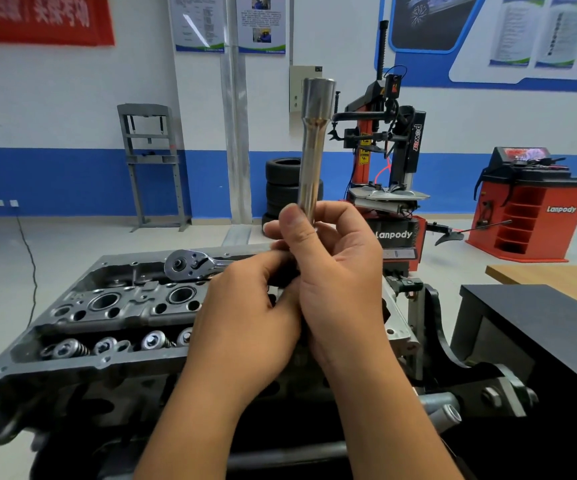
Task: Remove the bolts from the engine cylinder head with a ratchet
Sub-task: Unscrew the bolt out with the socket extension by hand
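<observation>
Chrome deep socket [314, 147] stands upright, pinched in my right hand [335, 271]; my left hand [249, 306] grips the ratchet [193, 265], whose handle lies sideways, head leftward, above the cylinder head [107, 306].

stacked tyres [281, 188], tyre changer [389, 161], wheel balancer [529, 209]

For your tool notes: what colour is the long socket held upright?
Shiny silver steel long socket, head view.

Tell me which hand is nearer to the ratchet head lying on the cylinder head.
Left. The left hand sits just right of the ratchet head, covering its handle. The right hand is farther right, gripping the long socket upright.
</observation>
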Available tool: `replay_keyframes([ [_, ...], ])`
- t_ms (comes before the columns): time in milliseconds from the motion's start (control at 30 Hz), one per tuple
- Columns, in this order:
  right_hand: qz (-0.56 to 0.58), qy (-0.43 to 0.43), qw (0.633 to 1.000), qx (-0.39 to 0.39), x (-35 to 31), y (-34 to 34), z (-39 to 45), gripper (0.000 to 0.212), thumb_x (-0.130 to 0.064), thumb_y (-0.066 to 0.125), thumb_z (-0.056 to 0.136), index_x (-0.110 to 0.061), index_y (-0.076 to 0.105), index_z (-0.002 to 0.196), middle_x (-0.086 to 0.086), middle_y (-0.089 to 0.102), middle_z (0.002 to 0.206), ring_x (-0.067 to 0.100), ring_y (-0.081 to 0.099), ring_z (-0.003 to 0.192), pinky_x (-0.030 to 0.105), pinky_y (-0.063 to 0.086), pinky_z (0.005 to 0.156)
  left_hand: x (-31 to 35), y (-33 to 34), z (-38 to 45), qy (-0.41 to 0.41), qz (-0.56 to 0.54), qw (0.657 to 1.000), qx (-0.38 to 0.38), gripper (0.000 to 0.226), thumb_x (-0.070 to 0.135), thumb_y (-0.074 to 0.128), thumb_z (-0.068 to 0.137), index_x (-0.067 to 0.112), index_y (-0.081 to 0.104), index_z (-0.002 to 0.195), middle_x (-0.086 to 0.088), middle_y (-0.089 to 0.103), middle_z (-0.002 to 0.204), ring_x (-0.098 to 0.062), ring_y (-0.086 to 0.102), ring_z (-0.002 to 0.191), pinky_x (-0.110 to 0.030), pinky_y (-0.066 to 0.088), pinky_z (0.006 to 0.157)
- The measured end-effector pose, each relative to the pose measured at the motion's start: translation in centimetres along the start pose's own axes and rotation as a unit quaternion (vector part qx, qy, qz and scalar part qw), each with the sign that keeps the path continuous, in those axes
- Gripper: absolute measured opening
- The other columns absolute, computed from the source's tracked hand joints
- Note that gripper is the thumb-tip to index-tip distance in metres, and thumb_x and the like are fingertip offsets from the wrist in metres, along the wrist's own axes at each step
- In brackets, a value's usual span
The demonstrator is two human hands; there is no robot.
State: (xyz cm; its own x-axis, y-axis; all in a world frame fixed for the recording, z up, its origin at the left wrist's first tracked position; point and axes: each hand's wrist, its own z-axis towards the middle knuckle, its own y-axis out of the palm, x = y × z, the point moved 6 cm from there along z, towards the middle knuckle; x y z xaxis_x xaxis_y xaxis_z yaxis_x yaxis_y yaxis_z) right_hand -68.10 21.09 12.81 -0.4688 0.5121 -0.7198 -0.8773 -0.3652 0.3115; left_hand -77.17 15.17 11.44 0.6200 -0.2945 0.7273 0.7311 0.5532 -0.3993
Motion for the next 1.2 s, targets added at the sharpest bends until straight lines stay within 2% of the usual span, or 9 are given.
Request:
replay_keyframes([
  [100,0.0,0.002,1.0,-0.008,-0.05,0.01,0.02,0.018,-0.039,0.069,0.092,-0.021,0.07,0.092,0.005,0.078,0.09,0.018,0.071,0.079,0.049,0.061,0.08,-0.14,-0.11,0.08,-0.007,-0.011,1.0,0.005,0.032,0.036,0.058,0.081,0.045,0.074,0.108,0.024,0.077,0.098,-0.008,0.074,0.096,-0.046,0.061,0.084],
  [200,0.004,0.014,1.0,-0.017,-0.06,0.21,0.0,0.023,-0.04,0.066,0.092,-0.017,0.072,0.095,0.006,0.077,0.089,0.02,0.072,0.08,0.05,0.061,0.08,-0.42,-0.36,0.01,-0.018,0.003,0.999,0.046,0.029,0.046,0.059,0.074,0.049,0.072,0.1,0.026,0.075,0.087,-0.008,0.073,0.083,-0.043,0.061,0.074],
  [333,0.007,0.017,1.0,-0.008,-0.06,0.07,-0.09,0.028,-0.037,0.077,0.084,-0.017,0.065,0.099,0.009,0.079,0.091,0.033,0.075,0.086,0.057,0.062,0.083,-0.4,-0.5,-0.04,-0.024,0.017,0.997,0.067,0.048,0.062,0.05,0.061,0.05,0.072,0.102,0.029,0.073,0.086,-0.002,0.071,0.08,-0.039,0.06,0.072],
  [567,-0.015,0.006,1.0,-0.007,0.0,-0.04,-0.02,0.025,-0.041,0.068,0.092,-0.016,0.069,0.096,0.004,0.078,0.091,0.017,0.07,0.08,0.046,0.061,0.082,-0.23,0.06,0.21,-0.007,-0.023,1.0,-0.01,0.029,0.039,0.058,0.086,0.046,0.073,0.11,0.02,0.078,0.1,-0.012,0.074,0.099,-0.048,0.06,0.086],
  [700,-0.008,0.028,0.999,-0.017,0.23,0.21,0.11,0.029,-0.044,0.059,0.094,-0.019,0.075,0.094,0.006,0.078,0.09,0.021,0.071,0.086,0.05,0.06,0.085,-0.4,-0.35,0.08,-0.021,-0.003,0.999,0.05,0.027,0.044,0.06,0.075,0.05,0.071,0.099,0.022,0.076,0.086,-0.012,0.073,0.081,-0.044,0.061,0.074],
  [800,0.01,0.027,0.999,-0.019,0.12,0.22,0.04,0.024,-0.042,0.069,0.09,-0.018,0.072,0.095,0.007,0.078,0.088,0.021,0.074,0.086,0.046,0.062,0.083,-0.58,-0.57,-0.09,-0.041,0.009,0.996,0.076,0.035,0.052,0.058,0.065,0.053,0.07,0.097,0.024,0.073,0.082,-0.01,0.07,0.074,-0.043,0.061,0.068],
  [933,0.008,0.008,1.0,-0.017,-0.14,0.15,-0.07,0.024,-0.036,0.076,0.087,-0.016,0.064,0.093,0.007,0.078,0.086,0.02,0.077,0.086,0.042,0.063,0.082,-0.54,-0.44,-0.1,-0.036,0.017,0.998,0.058,0.043,0.058,0.052,0.063,0.05,0.073,0.1,0.022,0.074,0.083,-0.01,0.072,0.08,-0.043,0.061,0.07],
  [1100,0.003,-0.003,1.0,-0.022,-0.14,0.26,-0.02,0.025,-0.039,0.071,0.091,-0.015,0.064,0.094,0.006,0.077,0.084,0.015,0.075,0.083,0.028,0.058,0.077,-0.51,0.05,0.11,-0.027,-0.023,0.999,-0.032,0.031,0.038,0.055,0.085,0.041,0.072,0.11,0.015,0.078,0.098,-0.017,0.075,0.095,-0.051,0.06,0.084],
  [1200,0.009,0.003,1.0,-0.015,-0.12,0.18,0.02,0.026,-0.041,0.069,0.09,-0.016,0.064,0.095,0.007,0.077,0.084,0.015,0.075,0.082,0.027,0.057,0.076,-0.49,-0.08,0.1,-0.023,-0.013,0.999,-0.023,0.034,0.04,0.055,0.085,0.045,0.071,0.114,0.019,0.078,0.103,-0.013,0.073,0.103,-0.048,0.059,0.089],
])
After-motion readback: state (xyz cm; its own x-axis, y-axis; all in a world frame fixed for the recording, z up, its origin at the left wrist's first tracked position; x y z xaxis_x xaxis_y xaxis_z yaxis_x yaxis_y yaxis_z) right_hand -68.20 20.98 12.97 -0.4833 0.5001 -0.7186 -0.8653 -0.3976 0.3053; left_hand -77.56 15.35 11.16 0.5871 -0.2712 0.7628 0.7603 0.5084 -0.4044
